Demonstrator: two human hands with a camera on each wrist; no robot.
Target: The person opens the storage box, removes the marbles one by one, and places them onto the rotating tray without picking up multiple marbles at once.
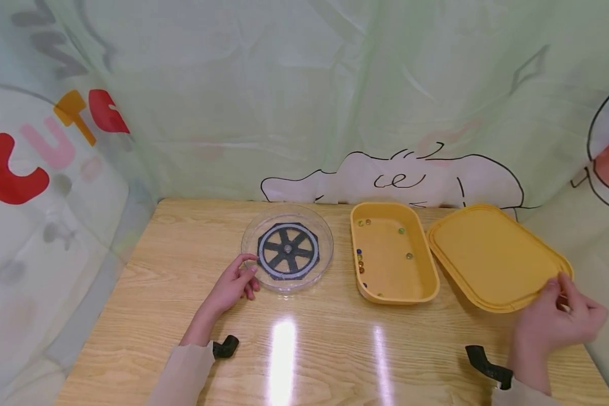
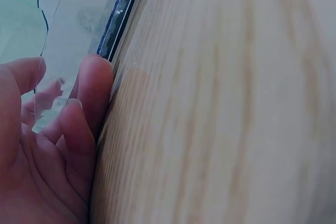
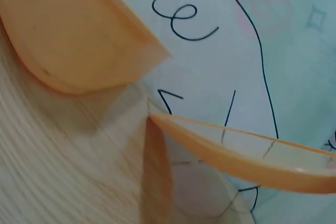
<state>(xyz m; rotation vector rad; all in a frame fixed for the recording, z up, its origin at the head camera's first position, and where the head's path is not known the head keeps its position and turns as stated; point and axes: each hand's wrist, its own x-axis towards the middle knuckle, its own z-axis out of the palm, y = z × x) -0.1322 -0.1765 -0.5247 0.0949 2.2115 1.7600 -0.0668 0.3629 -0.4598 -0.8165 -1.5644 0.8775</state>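
My left hand (image 1: 232, 286) grips the near-left rim of a clear round dish (image 1: 324, 239), its index finger over the edge and its thumb close by. Through the dish shows a dark octagonal spoked piece (image 1: 287, 250) with a pale ring. The left wrist view has the curled fingers (image 2: 96, 85) right at the transparent wall, low by the table. On the right, my right hand (image 1: 560, 316) pinches the near-right corner of a yellow lid (image 1: 497, 256). That lid is raised and tilted, seen nearly edge-on in the right wrist view. Slight blur covers the right hand.
Between the dish and the lid stands a yellow rectangular box (image 1: 393, 254) holding several small glass marbles (image 1: 361, 260), mostly along its left wall. The wooden table (image 1: 182, 248) ends against a printed curtain (image 1: 264, 113) at the back and sides.
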